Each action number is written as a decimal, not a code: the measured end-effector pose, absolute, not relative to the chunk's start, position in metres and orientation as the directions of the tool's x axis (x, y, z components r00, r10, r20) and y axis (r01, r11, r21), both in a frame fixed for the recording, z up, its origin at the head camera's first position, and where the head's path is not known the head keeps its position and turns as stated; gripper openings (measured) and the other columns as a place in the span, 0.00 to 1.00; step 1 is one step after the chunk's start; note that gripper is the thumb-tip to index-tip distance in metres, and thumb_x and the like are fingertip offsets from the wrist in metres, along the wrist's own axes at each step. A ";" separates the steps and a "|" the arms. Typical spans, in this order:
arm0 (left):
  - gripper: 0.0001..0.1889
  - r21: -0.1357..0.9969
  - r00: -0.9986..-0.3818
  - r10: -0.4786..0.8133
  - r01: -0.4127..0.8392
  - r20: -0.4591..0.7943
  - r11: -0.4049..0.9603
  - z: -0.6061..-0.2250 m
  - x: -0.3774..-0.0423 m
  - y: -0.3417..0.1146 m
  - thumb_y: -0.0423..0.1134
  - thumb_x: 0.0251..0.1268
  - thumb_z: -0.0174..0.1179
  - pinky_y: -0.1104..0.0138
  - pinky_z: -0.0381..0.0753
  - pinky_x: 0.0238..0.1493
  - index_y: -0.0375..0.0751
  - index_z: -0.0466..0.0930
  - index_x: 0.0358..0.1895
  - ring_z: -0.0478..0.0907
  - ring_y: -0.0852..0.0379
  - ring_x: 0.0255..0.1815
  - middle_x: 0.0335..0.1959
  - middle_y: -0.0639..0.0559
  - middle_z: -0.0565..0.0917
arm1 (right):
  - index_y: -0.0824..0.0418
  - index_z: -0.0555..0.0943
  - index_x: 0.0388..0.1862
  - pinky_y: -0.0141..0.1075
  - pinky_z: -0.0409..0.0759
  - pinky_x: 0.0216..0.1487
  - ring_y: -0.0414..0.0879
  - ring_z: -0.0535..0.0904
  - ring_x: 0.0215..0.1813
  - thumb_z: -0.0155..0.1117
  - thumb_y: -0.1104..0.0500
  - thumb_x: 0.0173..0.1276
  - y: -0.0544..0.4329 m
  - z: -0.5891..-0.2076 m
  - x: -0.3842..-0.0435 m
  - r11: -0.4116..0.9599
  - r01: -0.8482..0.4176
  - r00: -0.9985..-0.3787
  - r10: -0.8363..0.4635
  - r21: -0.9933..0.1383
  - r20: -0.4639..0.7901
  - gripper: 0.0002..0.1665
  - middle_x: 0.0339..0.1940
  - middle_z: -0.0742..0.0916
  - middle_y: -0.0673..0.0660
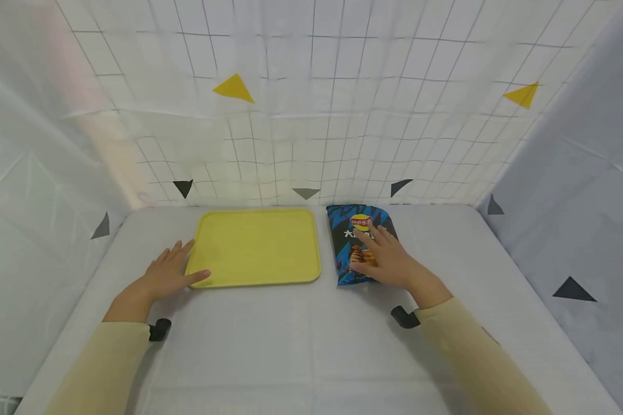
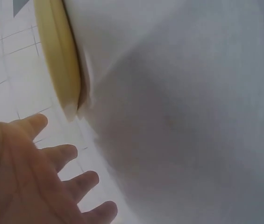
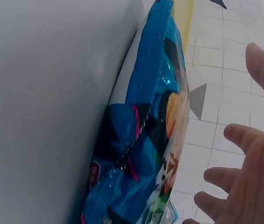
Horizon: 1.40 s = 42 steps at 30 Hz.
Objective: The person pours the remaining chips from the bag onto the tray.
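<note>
A yellow tray lies flat on the white-covered table. Beside its left end is my left hand, fingers spread; in the left wrist view the hand is apart from the tray. To the right of the tray lies a blue and black bag of chips. My right hand is over the bag's right part with its fingers spread, covering some of the print. The right wrist view shows a gap between the fingers of the hand and the bag.
White sheeting with a grid rises behind the table, and plain sheets hang at both sides. Yellow and dark triangles mark the sheets. A black wrist piece sticks out near the right sleeve, another near the left sleeve.
</note>
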State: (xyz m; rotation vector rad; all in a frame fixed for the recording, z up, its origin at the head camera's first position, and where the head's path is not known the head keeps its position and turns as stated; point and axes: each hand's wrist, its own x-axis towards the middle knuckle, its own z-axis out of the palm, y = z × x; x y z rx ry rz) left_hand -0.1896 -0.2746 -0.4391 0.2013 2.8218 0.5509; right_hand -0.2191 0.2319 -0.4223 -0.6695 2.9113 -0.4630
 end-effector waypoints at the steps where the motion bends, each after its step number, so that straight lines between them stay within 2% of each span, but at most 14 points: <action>1: 0.56 0.385 -0.957 0.180 0.081 -0.228 0.919 -0.441 -0.191 -0.276 0.72 0.65 0.52 0.24 0.44 0.65 0.32 0.41 0.80 0.39 0.16 0.73 0.76 0.20 0.41 | 0.52 0.51 0.83 0.67 0.45 0.74 0.72 0.41 0.80 0.55 0.29 0.70 0.231 -0.423 -0.220 0.856 -0.411 -0.894 -0.445 -0.313 -0.045 0.53 0.82 0.49 0.68; 6: 0.59 0.389 -0.952 0.163 0.052 -0.259 0.920 -0.448 -0.195 -0.279 0.73 0.62 0.53 0.24 0.41 0.65 0.31 0.40 0.80 0.37 0.14 0.73 0.77 0.20 0.40 | 0.54 0.52 0.83 0.66 0.45 0.75 0.73 0.42 0.79 0.55 0.31 0.71 0.225 -0.421 -0.220 0.852 -0.422 -0.889 -0.457 -0.311 -0.044 0.51 0.81 0.52 0.71; 16: 0.62 0.378 -0.939 0.153 0.027 -0.308 0.926 -0.449 -0.198 -0.279 0.74 0.58 0.58 0.24 0.40 0.65 0.33 0.40 0.80 0.35 0.15 0.73 0.76 0.20 0.40 | 0.54 0.55 0.82 0.69 0.45 0.73 0.73 0.44 0.79 0.55 0.29 0.70 0.216 -0.425 -0.224 0.848 -0.432 -0.884 -0.466 -0.308 -0.042 0.52 0.81 0.55 0.71; 33: 0.64 0.369 -0.936 0.152 0.026 -0.318 0.929 -0.448 -0.196 -0.279 0.72 0.55 0.63 0.24 0.41 0.65 0.31 0.41 0.80 0.36 0.15 0.73 0.76 0.20 0.42 | 0.50 0.57 0.82 0.71 0.43 0.72 0.72 0.43 0.80 0.58 0.32 0.71 0.194 -0.436 -0.227 0.879 -0.422 -0.890 -0.449 -0.222 -0.084 0.48 0.82 0.52 0.67; 42: 0.64 0.378 -0.935 0.152 0.020 -0.322 0.926 -0.448 -0.196 -0.278 0.72 0.55 0.63 0.24 0.39 0.65 0.31 0.40 0.80 0.36 0.15 0.73 0.76 0.20 0.41 | 0.44 0.57 0.82 0.72 0.44 0.71 0.70 0.41 0.80 0.54 0.28 0.70 0.184 -0.442 -0.232 0.904 -0.398 -0.897 -0.420 -0.159 -0.138 0.47 0.83 0.47 0.64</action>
